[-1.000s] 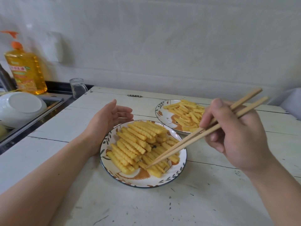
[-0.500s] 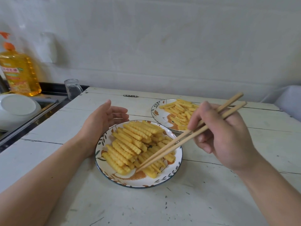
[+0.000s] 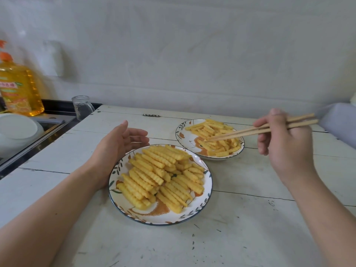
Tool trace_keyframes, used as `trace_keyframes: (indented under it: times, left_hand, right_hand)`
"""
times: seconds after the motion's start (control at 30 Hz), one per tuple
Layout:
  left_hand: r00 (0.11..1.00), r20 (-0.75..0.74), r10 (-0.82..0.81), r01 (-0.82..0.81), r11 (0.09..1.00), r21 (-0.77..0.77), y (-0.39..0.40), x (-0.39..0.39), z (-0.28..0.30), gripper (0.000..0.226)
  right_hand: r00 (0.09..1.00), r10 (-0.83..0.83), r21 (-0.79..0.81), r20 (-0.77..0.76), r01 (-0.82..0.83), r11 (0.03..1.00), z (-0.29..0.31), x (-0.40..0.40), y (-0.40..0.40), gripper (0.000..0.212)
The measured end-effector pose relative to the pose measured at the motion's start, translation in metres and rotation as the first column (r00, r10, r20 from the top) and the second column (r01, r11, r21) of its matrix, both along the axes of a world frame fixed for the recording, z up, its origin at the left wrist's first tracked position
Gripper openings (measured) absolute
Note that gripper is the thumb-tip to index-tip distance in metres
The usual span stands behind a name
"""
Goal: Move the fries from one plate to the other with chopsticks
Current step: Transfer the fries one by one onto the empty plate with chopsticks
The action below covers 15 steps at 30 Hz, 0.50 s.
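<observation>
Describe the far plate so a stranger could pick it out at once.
On the white plank table stand two patterned plates of crinkle fries. The far plate sits nearer the wall, right of the near plate; it alone has the chopsticks tips over it.

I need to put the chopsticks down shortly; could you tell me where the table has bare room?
Bare table lies in front of the near plate, and right of it below the far plate. Crowded: the left hand flanks the near plate, and the plates nearly touch.
</observation>
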<state>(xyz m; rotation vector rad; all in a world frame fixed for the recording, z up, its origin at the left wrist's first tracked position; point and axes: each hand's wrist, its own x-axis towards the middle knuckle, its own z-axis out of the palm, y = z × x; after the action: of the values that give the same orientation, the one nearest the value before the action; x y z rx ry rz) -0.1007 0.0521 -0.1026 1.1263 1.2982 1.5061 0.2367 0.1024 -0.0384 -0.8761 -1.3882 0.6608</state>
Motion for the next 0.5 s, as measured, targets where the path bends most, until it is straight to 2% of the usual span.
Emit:
trace_keyframes:
  times: [0.23, 0.3, 0.4, 0.5]
  left_hand:
    - [1.0, -0.003, -0.005, 0.005, 1.0, 0.018, 0.001, -0.001, -0.001, 0.062]
    - [1.0, 0.011, -0.011, 0.011, 1.0, 0.018, 0.002, -0.002, -0.001, 0.062]
    - [1.0, 0.016, -0.022, 0.022, 1.0, 0.017, 0.003, -0.004, -0.003, 0.061]
    - [1.0, 0.009, -0.013, 0.013, 1.0, 0.009, 0.002, -0.002, -0.001, 0.062]
  right_hand:
    - [0.982, 0.057, -0.002, 0.178, -0.057, 0.998, -0.018, -0.018, 0.009, 0.038]
    - [0.984, 0.045, 0.01, 0.171, -0.047, 0.999, -0.019, -0.021, 0.009, 0.041]
    - [1.0, 0.017, 0.0, -0.011, -0.017, 1.0, -0.011, -0.022, 0.006, 0.048]
    - [0.957, 0.028, -0.053, -0.29, -0.045, 0.998, 0.008, -0.015, 0.0, 0.057]
